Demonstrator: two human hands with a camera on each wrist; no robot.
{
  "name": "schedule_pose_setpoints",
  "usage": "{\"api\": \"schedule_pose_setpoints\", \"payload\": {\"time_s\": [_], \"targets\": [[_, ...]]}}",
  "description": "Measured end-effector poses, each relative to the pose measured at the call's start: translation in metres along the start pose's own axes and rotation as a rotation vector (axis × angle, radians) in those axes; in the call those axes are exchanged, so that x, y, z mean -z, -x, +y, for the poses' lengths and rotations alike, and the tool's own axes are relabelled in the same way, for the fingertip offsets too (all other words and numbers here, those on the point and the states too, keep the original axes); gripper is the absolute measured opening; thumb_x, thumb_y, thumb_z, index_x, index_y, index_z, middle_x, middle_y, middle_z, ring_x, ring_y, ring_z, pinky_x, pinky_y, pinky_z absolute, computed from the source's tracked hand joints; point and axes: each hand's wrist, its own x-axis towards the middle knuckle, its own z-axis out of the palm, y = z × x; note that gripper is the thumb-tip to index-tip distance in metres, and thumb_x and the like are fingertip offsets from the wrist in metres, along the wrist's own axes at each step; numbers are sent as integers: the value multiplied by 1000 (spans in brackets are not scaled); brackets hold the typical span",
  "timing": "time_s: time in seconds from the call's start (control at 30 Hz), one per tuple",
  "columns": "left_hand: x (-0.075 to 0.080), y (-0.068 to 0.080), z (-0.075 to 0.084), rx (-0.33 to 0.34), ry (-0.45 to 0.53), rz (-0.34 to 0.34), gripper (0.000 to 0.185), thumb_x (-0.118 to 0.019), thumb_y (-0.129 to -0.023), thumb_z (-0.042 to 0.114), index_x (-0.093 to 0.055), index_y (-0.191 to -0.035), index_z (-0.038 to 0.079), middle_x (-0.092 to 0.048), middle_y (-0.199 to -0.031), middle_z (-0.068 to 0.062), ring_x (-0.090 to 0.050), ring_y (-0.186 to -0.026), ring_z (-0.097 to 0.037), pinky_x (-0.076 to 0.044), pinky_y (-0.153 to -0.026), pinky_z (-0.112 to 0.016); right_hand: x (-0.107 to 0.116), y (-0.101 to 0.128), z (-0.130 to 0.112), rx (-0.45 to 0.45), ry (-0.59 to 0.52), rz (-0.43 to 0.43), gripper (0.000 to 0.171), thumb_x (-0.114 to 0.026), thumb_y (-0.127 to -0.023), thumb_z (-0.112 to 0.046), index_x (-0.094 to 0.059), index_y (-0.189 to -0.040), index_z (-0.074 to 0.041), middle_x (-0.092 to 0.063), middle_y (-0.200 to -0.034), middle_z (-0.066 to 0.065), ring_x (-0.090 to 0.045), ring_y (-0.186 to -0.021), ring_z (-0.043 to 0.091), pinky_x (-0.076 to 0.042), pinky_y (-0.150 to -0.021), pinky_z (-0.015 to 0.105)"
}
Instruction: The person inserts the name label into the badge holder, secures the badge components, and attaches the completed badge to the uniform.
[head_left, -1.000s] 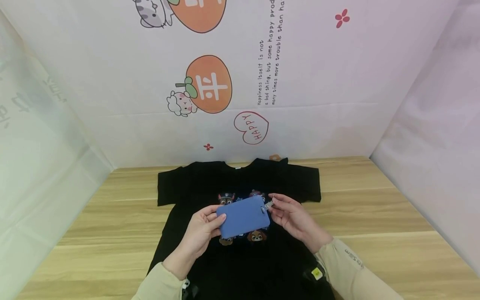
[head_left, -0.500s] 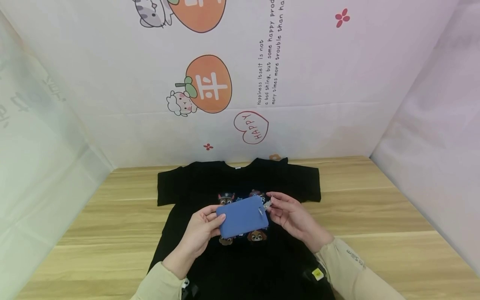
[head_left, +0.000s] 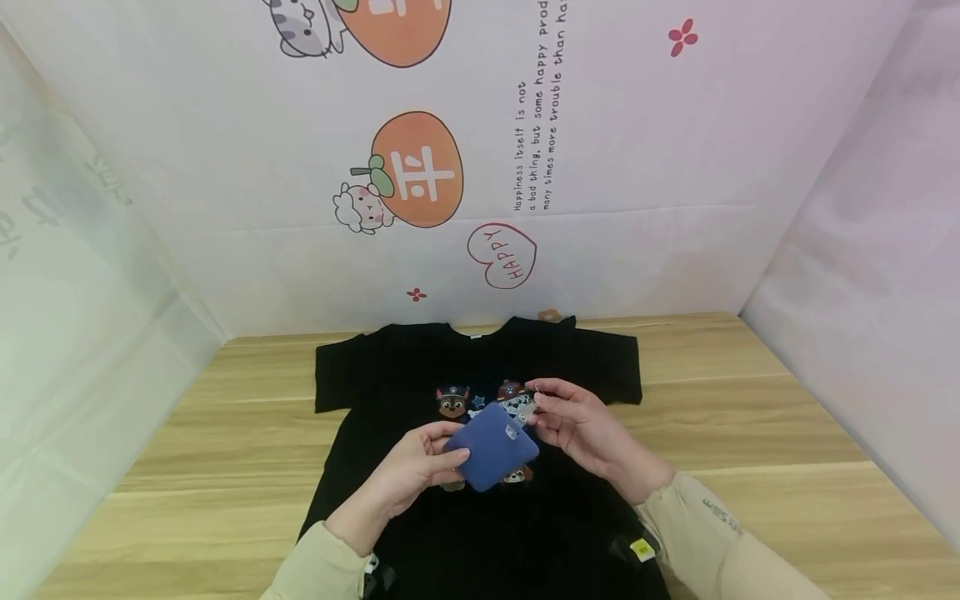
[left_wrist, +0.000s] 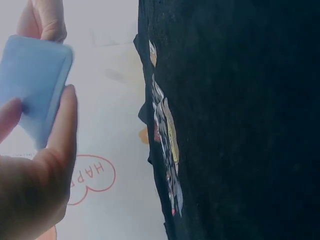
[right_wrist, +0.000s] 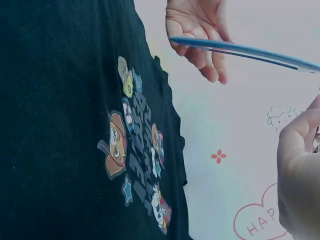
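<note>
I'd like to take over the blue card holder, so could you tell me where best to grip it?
Probably pinch the blue card holder by its free near edge, from below: it is thin and flat, and the left hand and right hand occupy its side and clip corner.

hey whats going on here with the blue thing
A person holds a flat blue card holder above a black T-shirt spread on a wooden table. The left hand grips the holder's near edge, and the right hand pinches a small metal clip at its far corner. The shirt's cartoon print shows partly behind the holder.
</note>
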Motion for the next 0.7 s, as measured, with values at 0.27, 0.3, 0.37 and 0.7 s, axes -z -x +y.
{"api": "schedule_pose_setpoints", "payload": {"time_s": [0.27,0.3,0.37,0.7], "targets": [[-3,0,4,-64,-130,-17,42,-64,-90,11,-51,-123,-11,-64,-117,-22,-64,-102,-17,-53,-90,-33,-6,0,-4,-40,129,9,16,-50,-97,-7,-60,-103,-17,-64,-87,-2,-65,-75,5,-53,-70,18],[-3,0,6,-75,-141,-18,42,-64,-89,11,-51,-123,-10,-63,-117,-22,-64,-104,-18,-53,-90,-33,-6,0,-4,-41,136,7,16,-50,-97,-6,-60,-103,-17,-64,-87,-2,-66,-75,5,-53,-69,17],[-5,0,9,-92,-166,-9,42,-65,-89,11,-52,-123,-9,-63,-118,-22,-62,-107,-22,-53,-90,-33,-8,0,-5,-42,147,5,15,-51,-97,-6,-59,-104,-16,-64,-86,-2,-66,-75,5,-53,-69,17],[-20,-1,21,-178,-260,-13,38,-69,-86,11,-59,-120,0,-60,-123,-16,-55,-119,-32,-53,-88,-39,-13,-1,-6,-21,290,-5,14,-55,-95,-9,-57,-109,-11,-68,-84,-4,-66,-77,7,-55,-74,21]]}}
